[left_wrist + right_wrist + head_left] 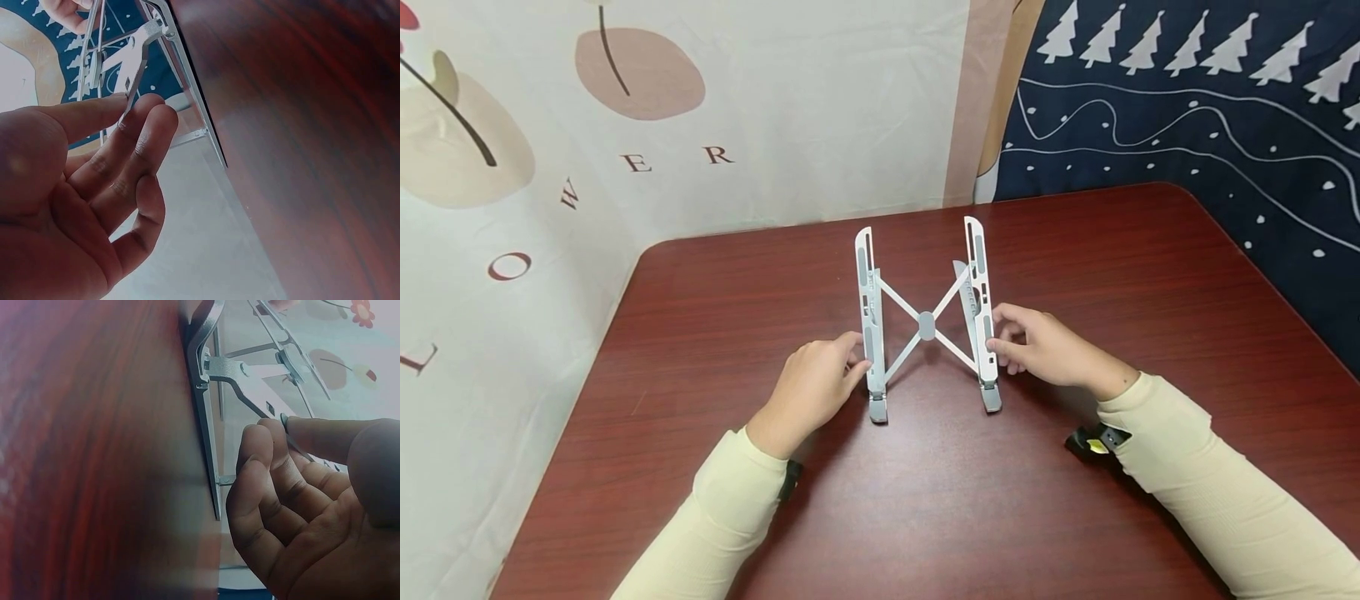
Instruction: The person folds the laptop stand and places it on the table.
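Observation:
A silver folding laptop stand (927, 326) stands unfolded on the table, its crossed bars joined at a grey oval hub between two slotted side rails. My left hand (812, 379) pinches the left rail (870, 340) near its front end. On the other side, my right hand (1048, 346) holds the right rail (984, 321) between thumb and fingers. In the left wrist view, thumb and fingertips meet on the edge of the stand's raised arm (139, 56). The right wrist view has the thumb on a dark pad of the opposite arm (250, 387), with fingers beneath.
The dark red wooden table (970, 508) extends around the stand. Behind it hang a pale printed cloth (820, 108) with letters and a navy cloth (1150, 108) with white trees. A black wrist device (1086, 443) shows under the right sleeve.

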`<state>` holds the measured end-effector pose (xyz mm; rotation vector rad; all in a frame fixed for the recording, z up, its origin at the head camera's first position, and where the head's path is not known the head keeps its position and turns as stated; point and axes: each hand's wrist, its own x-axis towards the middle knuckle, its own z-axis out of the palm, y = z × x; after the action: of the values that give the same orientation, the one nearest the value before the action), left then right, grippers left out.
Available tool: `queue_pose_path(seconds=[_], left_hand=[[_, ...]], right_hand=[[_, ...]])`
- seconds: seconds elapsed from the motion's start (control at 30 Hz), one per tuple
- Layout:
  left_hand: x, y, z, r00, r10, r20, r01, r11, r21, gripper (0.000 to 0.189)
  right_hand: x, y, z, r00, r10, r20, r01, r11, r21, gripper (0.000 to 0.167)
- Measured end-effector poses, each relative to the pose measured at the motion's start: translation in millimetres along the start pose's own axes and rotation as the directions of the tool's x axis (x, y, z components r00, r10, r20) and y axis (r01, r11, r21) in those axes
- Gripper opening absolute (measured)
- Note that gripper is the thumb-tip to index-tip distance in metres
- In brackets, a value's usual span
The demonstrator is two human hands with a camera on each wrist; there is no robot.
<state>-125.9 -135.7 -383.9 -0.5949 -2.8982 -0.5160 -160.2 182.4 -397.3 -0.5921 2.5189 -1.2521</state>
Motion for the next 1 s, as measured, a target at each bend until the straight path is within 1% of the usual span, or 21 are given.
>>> queue_pose_path(seconds=[0.3, 0.67, 1.0], left_hand=[[0.6, -1.5, 0.7, 1.000, 0.002, 0.008, -0.003, 1.000, 0.005, 0.029], [-1.2, -1.6, 0.6, 1.000, 0.013, -0.001, -0.013, 1.000, 0.005, 0.028], [-1.4, -1.1, -0.3, 1.000, 0.002, 0.009, -0.002, 1.000, 0.005, 0.028]], right_hand=[[0.3, 0.1, 1.1, 1.000, -0.004, -0.004, 0.004, 1.000, -0.005, 0.014], [-0.6, -2.2, 2.8, 1.000, -0.001, -0.006, 0.001, 1.000, -0.013, 0.014], [-1.2, -4.4, 3.6, 1.000, 0.000, -0.009, 0.000, 1.000, -0.009, 0.014]])
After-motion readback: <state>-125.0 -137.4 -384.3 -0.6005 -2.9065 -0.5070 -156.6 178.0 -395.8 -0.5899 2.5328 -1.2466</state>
